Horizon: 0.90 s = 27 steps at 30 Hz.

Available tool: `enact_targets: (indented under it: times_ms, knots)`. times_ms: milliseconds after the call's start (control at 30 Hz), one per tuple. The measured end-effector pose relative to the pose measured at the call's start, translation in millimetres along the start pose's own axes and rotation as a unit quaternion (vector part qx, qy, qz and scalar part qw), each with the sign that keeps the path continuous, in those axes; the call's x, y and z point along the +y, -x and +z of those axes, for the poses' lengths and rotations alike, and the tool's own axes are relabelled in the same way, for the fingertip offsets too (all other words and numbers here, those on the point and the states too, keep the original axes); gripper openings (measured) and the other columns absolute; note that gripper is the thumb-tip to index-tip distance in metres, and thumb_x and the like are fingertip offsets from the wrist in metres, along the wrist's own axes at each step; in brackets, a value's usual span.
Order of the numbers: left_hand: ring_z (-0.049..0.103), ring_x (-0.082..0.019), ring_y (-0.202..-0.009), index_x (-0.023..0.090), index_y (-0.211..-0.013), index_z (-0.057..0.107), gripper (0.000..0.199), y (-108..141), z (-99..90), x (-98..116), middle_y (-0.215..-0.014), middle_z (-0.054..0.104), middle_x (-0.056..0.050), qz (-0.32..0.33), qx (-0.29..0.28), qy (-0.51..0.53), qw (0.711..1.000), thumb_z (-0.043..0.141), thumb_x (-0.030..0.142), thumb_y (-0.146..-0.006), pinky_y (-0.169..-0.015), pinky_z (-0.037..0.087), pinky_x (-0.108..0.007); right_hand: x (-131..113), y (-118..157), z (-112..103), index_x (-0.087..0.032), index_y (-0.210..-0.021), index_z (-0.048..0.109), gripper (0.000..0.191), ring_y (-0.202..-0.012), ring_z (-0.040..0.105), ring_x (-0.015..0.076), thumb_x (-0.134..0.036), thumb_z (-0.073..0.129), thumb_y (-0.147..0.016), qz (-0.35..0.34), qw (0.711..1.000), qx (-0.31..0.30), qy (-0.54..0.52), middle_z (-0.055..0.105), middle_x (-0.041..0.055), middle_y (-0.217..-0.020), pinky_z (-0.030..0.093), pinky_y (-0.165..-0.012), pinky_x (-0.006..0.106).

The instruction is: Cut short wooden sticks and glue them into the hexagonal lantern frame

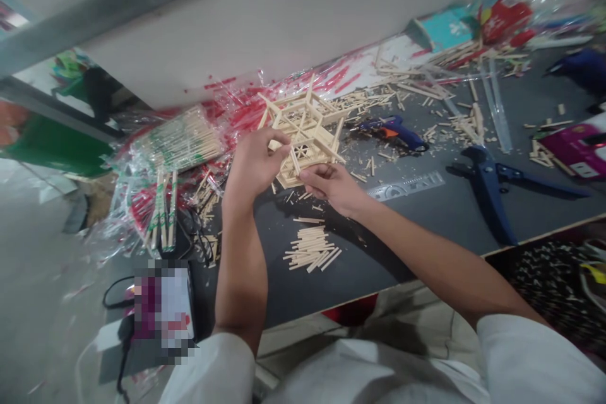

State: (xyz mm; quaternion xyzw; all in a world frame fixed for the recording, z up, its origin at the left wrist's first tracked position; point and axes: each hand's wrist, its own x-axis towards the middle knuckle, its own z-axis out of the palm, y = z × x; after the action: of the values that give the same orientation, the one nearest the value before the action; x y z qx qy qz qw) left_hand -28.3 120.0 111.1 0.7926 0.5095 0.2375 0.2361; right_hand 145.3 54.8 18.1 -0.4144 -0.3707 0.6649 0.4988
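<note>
A hexagonal model frame (pixel 310 121) built of thin wooden sticks stands on the dark table, with a lattice inside it. At its near side, my left hand (pixel 255 161) comes from the left, thumb and fingers pinched on the upper end of a short wooden stick (pixel 295 161). My right hand (pixel 335 189) pinches the lower end of that stick, its fingers curled. Whether the stick touches the frame I cannot tell. Closer to me lies a loose pile of cut sticks (pixel 310 247).
Beyond my right hand lie a blue glue gun (pixel 398 132), a clear ruler (pixel 407 187) and a blue cutter (pixel 490 192). Packs of sticks (pixel 175 139) and plastic wrapping cover the left. A phone (pixel 175 303), partly pixelated, lies near left. Offcuts (pixel 369 101) litter the back.
</note>
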Motion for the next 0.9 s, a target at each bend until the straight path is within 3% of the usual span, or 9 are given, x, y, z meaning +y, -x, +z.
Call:
enact_targets:
  times_ms: [167,500,767,900]
  knots:
    - [0.066,-0.018,-0.076,0.019,-0.100,0.080,0.015,-2,2.5,-1,-0.096,0.082,-0.005,0.001,0.015,-0.005,1.000,0.069,0.025,-0.091,-0.086,0.056,-0.035,-2,-2,-2,-0.021,-0.078,0.069,0.053,-0.054,0.036,0.0061,-0.065,0.097,-0.071,-0.007,1.000,-0.023,0.010,0.058,-0.0041,-0.064,0.024,-0.051,0.028]
    - [0.069,-0.019,-0.081,0.020,-0.099,0.080,0.013,-3,1.7,0,-0.100,0.082,-0.005,-0.005,0.009,-0.002,1.000,0.070,0.024,-0.093,-0.089,0.056,-0.035,3,-5,-3,-0.022,-0.081,0.070,0.045,-0.055,0.034,0.0072,-0.061,0.091,-0.080,0.005,0.999,-0.023,0.030,0.058,-0.0035,-0.065,0.023,-0.053,0.030]
    - [0.071,-0.024,-0.093,0.021,-0.086,0.072,0.013,-4,11.7,6,-0.095,0.079,-0.006,-0.014,0.044,-0.023,0.999,0.080,0.029,-0.092,-0.090,0.057,-0.037,3,-3,-5,-0.020,-0.084,0.072,0.062,-0.054,0.033,0.0060,-0.077,0.092,-0.070,0.003,0.998,-0.050,0.036,0.060,-0.0034,-0.066,0.022,-0.052,0.029]
    - [0.072,-0.025,-0.101,0.022,-0.086,0.071,0.013,-5,15.0,6,-0.100,0.078,-0.007,-0.017,0.063,-0.022,0.998,0.077,0.029,-0.096,-0.096,0.058,-0.040,-4,0,-8,-0.021,-0.082,0.074,0.062,-0.054,0.036,0.0073,-0.079,0.093,-0.068,0.009,0.996,-0.055,0.065,0.063,-0.0023,-0.066,0.023,-0.052,0.029]
